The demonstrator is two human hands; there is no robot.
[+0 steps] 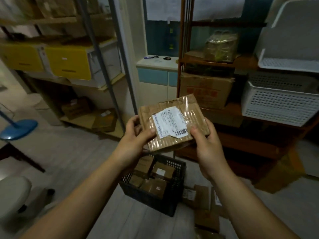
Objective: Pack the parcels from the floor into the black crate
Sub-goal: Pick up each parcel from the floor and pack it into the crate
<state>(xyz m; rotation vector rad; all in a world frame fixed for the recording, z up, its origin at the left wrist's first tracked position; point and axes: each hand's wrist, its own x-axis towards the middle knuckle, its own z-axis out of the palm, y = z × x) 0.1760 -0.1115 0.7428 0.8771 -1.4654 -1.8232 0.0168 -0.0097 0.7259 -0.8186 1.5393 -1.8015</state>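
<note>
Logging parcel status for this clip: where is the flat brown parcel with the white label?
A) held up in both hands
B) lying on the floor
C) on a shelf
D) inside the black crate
A: the left hand and the right hand each grip an edge of the parcel, which is clear of the black crate on the floor.

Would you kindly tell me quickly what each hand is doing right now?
Left hand: grips the left edge of the cardboard parcel, thumb on top.
Right hand: grips the same parcel's right corner, thumb on top.
</note>
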